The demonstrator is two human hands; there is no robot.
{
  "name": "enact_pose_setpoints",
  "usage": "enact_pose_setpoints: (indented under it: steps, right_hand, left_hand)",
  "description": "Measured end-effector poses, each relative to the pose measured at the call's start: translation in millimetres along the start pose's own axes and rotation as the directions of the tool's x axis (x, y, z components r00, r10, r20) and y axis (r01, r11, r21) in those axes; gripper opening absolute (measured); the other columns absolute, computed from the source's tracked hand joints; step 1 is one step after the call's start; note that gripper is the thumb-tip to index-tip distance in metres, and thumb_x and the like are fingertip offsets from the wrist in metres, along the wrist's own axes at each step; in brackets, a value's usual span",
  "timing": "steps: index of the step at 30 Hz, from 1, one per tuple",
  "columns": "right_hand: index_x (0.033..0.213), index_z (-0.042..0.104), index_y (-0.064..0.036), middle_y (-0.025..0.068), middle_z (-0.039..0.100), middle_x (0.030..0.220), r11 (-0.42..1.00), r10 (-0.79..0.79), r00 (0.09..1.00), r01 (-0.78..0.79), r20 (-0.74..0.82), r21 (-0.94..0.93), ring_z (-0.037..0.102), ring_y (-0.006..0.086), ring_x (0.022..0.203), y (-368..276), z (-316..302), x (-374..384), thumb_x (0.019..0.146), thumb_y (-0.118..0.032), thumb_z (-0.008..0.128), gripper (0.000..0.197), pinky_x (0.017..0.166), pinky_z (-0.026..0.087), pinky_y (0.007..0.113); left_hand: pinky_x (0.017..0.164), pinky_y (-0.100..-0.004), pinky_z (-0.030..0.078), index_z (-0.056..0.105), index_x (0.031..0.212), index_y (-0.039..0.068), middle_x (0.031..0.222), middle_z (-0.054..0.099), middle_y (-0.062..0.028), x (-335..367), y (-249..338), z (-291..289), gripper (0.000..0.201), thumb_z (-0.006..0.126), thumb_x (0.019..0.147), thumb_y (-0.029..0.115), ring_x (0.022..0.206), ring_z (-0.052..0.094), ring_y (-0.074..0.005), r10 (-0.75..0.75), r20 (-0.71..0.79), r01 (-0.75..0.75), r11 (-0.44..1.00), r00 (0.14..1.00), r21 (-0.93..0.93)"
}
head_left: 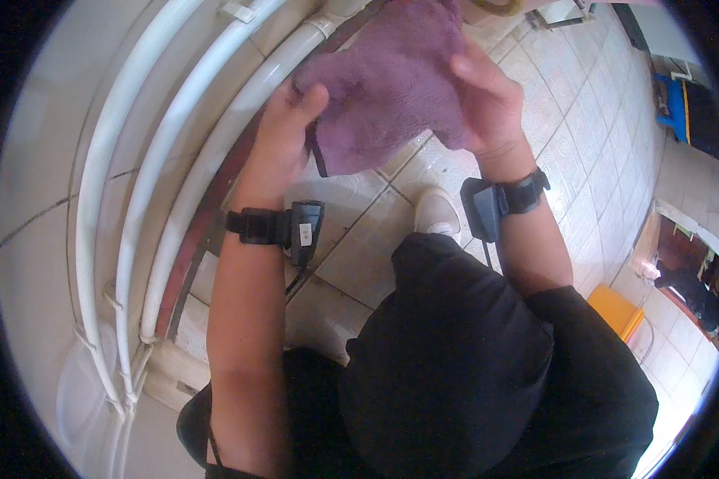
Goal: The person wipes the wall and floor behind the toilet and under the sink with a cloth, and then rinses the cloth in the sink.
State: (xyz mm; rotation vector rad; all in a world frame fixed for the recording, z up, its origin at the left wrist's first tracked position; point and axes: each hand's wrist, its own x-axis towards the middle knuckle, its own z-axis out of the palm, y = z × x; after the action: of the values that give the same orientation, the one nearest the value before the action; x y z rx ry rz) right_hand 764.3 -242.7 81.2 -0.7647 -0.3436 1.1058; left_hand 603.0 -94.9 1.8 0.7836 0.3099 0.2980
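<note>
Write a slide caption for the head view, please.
Left hand and right hand hold a purple cloth above tiled floor beside white pipes.

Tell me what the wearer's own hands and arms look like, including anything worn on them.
The left hand and right hand are ungloved. Each wrist has a black strap with a dark, blocky device and thin dark cable; the left one bears a small white label. A black sleeve covers the right upper arm.
</note>
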Motion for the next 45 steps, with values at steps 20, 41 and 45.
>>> enact_pose_setpoints:
  steps: [20, 41, 45]
  right_hand:
    - [0.143, 0.039, 0.0001, 0.0109, 0.063, 0.122, 0.762, 0.146, 0.979, -0.202, -0.141, -0.615, 0.059, 0.0226, 0.117, -13, -46, 5, 0.082, -0.003, 0.074, 0.07, 0.1, 0.047, 0.037]
    - [0.105, 0.069, -0.0041, 0.0143, 0.065, 0.098, -0.349, -0.46, 0.85, 0.094, 0.258, -0.932, 0.066, 0.0289, 0.09, -31, -42, -13, 0.073, -0.01, 0.079, 0.034, 0.083, 0.052, 0.035]
    - [0.095, 0.07, -0.0028, 0.0144, 0.07, 0.093, 0.304, -0.342, 0.935, 0.014, -0.095, -0.953, 0.068, 0.0255, 0.083, -32, -52, -8, 0.075, -0.024, 0.082, 0.031, 0.076, 0.054, 0.034]
  left_hand:
    - [0.064, -0.0237, 0.047, 0.042, 0.122, 0.006, 0.096, 0.069, -0.011, 14, 53, 3, 0.045, 0.064, 0.084, -0.005, 0.08, 0.063, -0.0122, 0.059, -0.185, 0.038, 0.876, 0.981, 0.481]
    - [0.085, -0.0405, 0.051, 0.067, 0.103, 0.003, 0.102, 0.066, -0.0158, 9, 71, 48, 0.037, 0.081, 0.071, 0.015, 0.093, 0.064, -0.0317, 0.373, 0.099, -0.026, -0.196, 0.923, 0.98]
    - [0.077, -0.0374, 0.05, 0.067, 0.1, 0.001, 0.092, 0.068, -0.0144, 13, 78, 42, 0.031, 0.078, 0.078, 0.021, 0.085, 0.065, -0.0259, 0.438, 0.217, -0.222, -0.041, 0.872, 0.974]
